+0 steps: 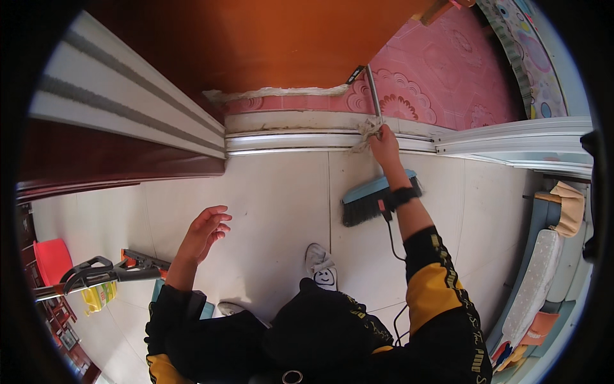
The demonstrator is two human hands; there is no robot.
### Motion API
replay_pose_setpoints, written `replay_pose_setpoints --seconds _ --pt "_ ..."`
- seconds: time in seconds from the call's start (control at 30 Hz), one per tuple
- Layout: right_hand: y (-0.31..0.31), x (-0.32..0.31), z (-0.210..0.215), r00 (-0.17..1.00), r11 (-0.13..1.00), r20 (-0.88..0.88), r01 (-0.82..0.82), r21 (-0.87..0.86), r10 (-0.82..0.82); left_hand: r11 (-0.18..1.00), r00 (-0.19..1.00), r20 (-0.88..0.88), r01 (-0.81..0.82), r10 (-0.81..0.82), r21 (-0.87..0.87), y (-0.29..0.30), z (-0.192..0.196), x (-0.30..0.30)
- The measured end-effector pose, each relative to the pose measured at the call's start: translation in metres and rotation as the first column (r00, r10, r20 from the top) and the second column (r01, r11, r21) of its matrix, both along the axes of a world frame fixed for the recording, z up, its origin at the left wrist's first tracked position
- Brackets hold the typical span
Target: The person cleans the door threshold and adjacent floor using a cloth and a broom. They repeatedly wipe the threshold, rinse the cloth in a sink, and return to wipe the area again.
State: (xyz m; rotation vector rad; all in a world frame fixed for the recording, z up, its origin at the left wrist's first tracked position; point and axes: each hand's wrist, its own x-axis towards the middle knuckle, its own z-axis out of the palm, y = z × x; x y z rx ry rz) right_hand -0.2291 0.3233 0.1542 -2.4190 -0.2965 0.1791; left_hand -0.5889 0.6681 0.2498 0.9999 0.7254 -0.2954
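Broom handle [371,86] gripped inside right hand [385,146] fingers, cloth-wrapped

A pale tiled floor [268,192] carries everything, running up to a white door sill [288,137] with pink patterned flooring [448,77] beyond. On the tiles rest a blue-backed broom head with black bristles [371,205], a white shoe [320,265], and a red stool [52,259] at the left

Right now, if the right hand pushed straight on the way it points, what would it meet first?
The right hand points at the door threshold and already presses a crumpled cloth onto the white track. Straight on, it would likely meet the metal rod and then the pink floor beyond, though depth is unclear.
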Motion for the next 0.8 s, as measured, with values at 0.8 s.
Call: replay_pose_setpoints --seconds 0.8 --pt "-0.102 0.055 0.011 0.94 0.666 -0.306 0.326 0.671 -0.152 0.997 0.997 -0.053 -0.06 0.058 -0.048 0.001 -0.005 -0.011"
